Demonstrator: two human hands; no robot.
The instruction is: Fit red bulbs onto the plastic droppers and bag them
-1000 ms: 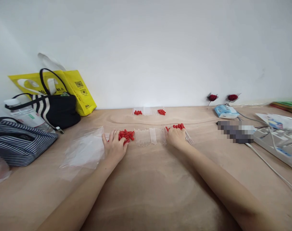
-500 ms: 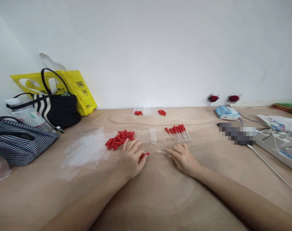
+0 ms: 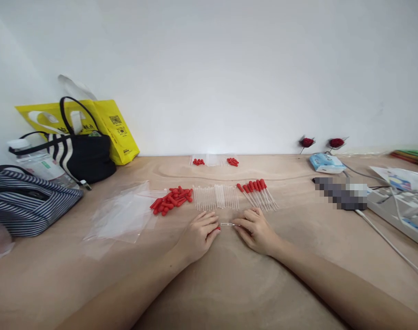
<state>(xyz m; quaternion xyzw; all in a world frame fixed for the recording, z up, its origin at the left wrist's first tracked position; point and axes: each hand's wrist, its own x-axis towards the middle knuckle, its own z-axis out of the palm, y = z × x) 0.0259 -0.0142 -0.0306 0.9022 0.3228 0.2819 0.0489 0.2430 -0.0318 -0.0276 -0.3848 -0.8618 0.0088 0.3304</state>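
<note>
Alignment of red cap point(image 3: 219, 228) with clear tube point(image 3: 226, 224) appears to be the current step. Left hand point(image 3: 200, 233) pinches the cap; right hand point(image 3: 256, 230) pinches the tube, on the near side of the tube row point(image 3: 209, 198). Next move likely requires coaxial pressing. Compared with the earlier frame, both hands are closer together; contact cannot be confirmed.

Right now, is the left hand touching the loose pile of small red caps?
Apart: the head view shows wooden tabletop between the left hand and the pile of small red caps.
</note>
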